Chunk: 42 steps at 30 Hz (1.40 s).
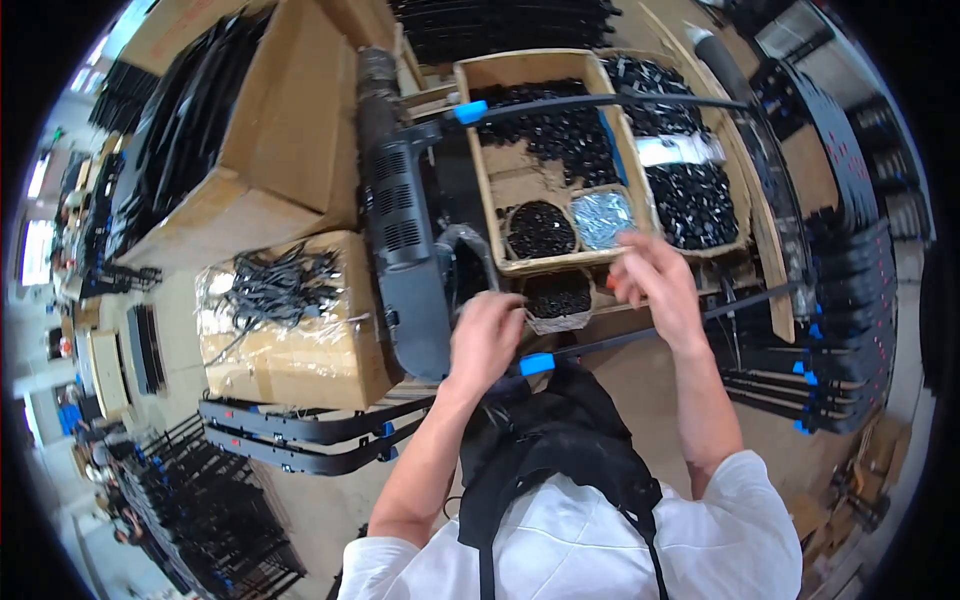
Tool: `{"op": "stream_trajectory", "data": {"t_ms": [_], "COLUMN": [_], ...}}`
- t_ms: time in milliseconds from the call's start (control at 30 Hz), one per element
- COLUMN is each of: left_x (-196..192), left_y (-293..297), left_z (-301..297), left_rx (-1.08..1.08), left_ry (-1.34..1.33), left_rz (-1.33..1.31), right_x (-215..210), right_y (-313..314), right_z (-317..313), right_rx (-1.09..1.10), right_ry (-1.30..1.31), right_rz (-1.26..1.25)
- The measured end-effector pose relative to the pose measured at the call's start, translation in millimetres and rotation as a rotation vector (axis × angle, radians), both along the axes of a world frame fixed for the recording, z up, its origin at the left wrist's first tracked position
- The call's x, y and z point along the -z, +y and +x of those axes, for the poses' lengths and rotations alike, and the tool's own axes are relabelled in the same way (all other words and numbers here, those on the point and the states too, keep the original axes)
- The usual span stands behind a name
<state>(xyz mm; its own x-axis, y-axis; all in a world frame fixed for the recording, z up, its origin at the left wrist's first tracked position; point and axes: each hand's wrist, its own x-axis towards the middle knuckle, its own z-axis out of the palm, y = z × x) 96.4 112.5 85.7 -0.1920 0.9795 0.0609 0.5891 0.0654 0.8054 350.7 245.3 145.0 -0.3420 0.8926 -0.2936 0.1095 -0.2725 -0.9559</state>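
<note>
A long black plastic trim piece (405,235) with vent slots lies across the bench in front of me. Its thin bars carry blue tabs (537,364) and reach over the wooden trays. My left hand (485,342) is beside the piece's lower end, its fingers curled together; anything in them is too small to make out. Above the near bar, my right hand (652,288) has bent fingers closed around a small orange-red piece (612,283), whose kind is unclear. Between the hands sits a plastic-lined tub (560,322) holding small dark parts.
A wooden tray (490,215) holds small black parts, a round tub (541,230) and silvery-blue pieces (601,218). Another tray (742,225) adjoins it. At left stand a carton with black strips (300,370) and a large open carton (290,130). Racked trim (800,370) hangs right.
</note>
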Motion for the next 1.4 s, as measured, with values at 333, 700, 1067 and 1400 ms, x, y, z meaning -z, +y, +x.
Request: {"op": "stream_trajectory", "data": {"t_ms": [333,700,1067,1400], "left_x": [178.8,194.0,183.9,215.3], "left_y": [113.7,121.2,129.5,114.1], "left_z": [67.1,72.3,79.1,60.5], "left_rx": [1.037,1.130,0.404,0.185], "left_ry": [0.520,0.557,0.003,-0.719], "left_rz": [-0.417,-0.583,-1.027,-1.144], "right_x": [116.3,319.5,312.1,246.6], "right_y": [-145.2,-25.8,9.6,-65.6], "right_z": [145.9,56.0,44.1,128.6], "right_rx": [-0.074,0.870,1.209,0.669], "right_ry": [-0.063,0.394,0.155,0.706], "right_rz": [-0.678,-0.764,-0.443,-0.675]}}
